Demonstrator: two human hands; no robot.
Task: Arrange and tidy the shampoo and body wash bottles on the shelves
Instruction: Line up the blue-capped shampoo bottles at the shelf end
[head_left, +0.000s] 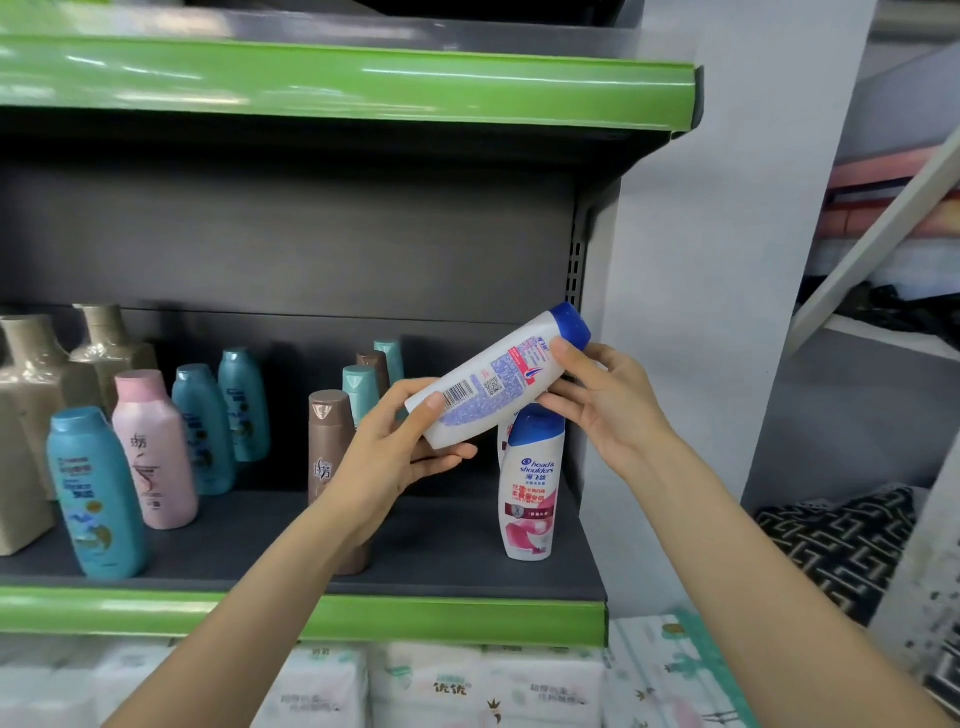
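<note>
You hold a white shampoo bottle (497, 376) with a blue cap in both hands, in the air in front of the right end of the dark shelf (457, 540). The bottle lies tilted, its blue cap up and to the right, its flat base down and to the left. Its back label, with a barcode and a square code, faces you.

Your left hand (400, 447) grips the base end: the thumb lies across the label beside the barcode, and the curled fingers wrap under the bottle. Your right hand (597, 395) holds the cap end: the fingertips pinch the neck just below the blue cap, with the palm turned towards the bottle and the fingers only partly bent.

Directly below the held bottle, a matching white bottle (530, 483) with a blue cap and a pink flower label stands upright on the shelf, near its right edge. Another white one stands just behind it, mostly hidden.

To the left on the same shelf stand a brown bottle (327, 447) partly behind your left forearm, several teal bottles (96, 493), a pink bottle (153, 452) and tall beige bottles (31, 415) at the far left. Below the green shelf edge (415, 618) lie white packs of tissue (431, 686).
</note>
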